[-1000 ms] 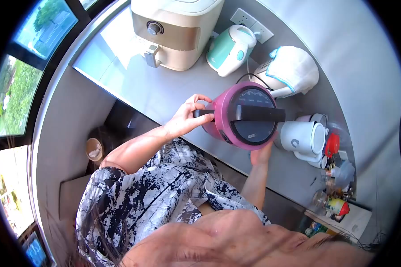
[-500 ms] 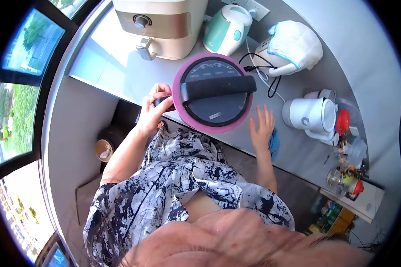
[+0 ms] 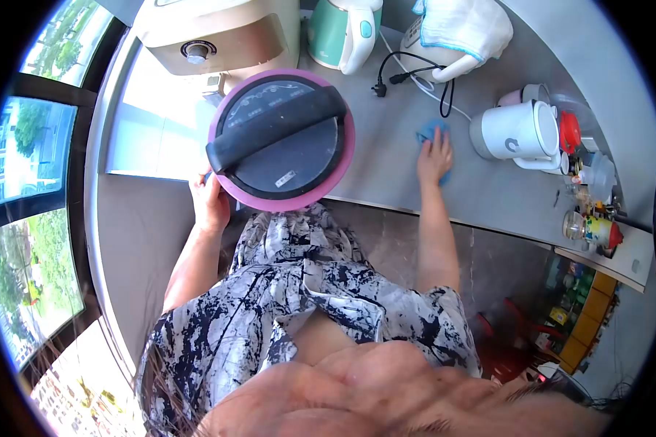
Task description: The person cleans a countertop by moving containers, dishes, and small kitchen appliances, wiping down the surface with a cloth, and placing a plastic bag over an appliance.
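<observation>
A round soymilk maker (image 3: 284, 171) with a purple rim, a dark control-panel top and a thick black top handle (image 3: 280, 127) is seen from above near the counter's front edge. My left hand (image 3: 210, 205) is at its left side, fingers closed and partly hidden behind the rim, where the side handle is out of sight. Farther right, my right hand (image 3: 435, 159) presses down on a blue cloth (image 3: 431, 131) on the grey counter. Its fingers lie close together, and the cloth shows beyond the fingertips and beside the palm.
Behind stand a cream air fryer (image 3: 219, 44), a green-and-white kettle (image 3: 335, 36) and a cloth-covered jug (image 3: 463, 36) with a black cord (image 3: 415, 71). Rightward are a white pitcher (image 3: 514, 131), a red-lidded container (image 3: 570, 131) and jars (image 3: 590, 227). Windows (image 3: 29, 146) line the left.
The soymilk maker, with my left hand at it, has shifted left in view and turned. My right hand and the blue cloth are now farther in from the counter's edge; the whole view has also shifted.
</observation>
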Demonstrator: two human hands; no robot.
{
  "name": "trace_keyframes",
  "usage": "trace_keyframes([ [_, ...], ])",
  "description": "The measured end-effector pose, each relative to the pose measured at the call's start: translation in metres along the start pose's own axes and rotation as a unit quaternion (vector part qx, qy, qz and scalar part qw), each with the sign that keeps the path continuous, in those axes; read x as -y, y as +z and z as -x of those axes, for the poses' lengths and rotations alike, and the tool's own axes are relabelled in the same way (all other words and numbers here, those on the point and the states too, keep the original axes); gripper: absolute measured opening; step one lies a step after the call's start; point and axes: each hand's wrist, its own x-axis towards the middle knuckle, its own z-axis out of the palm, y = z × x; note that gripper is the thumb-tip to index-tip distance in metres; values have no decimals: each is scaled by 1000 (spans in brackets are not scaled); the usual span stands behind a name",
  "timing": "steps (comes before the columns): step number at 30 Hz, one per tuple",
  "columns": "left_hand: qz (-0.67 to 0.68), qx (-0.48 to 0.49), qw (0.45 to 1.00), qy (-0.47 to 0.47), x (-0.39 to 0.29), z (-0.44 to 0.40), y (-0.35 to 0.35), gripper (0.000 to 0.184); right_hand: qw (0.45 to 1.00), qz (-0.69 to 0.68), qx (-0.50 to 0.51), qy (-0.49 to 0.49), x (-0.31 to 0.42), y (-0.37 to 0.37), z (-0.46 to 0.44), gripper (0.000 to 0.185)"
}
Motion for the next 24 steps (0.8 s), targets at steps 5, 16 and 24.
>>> trace_keyframes([
  [5, 10, -49, 998, 25, 14, 1, -15, 20, 995, -35, 39, -81, 130, 16, 12, 40],
  [16, -36, -45, 998, 25, 7, -27, -5, 20, 988, -129, 53, -68, 3, -94, 57, 38],
  [24, -49, 32, 998, -7, 20, -58, 60, 15, 969, -98, -77, 215, -257, -85, 37, 31],
])
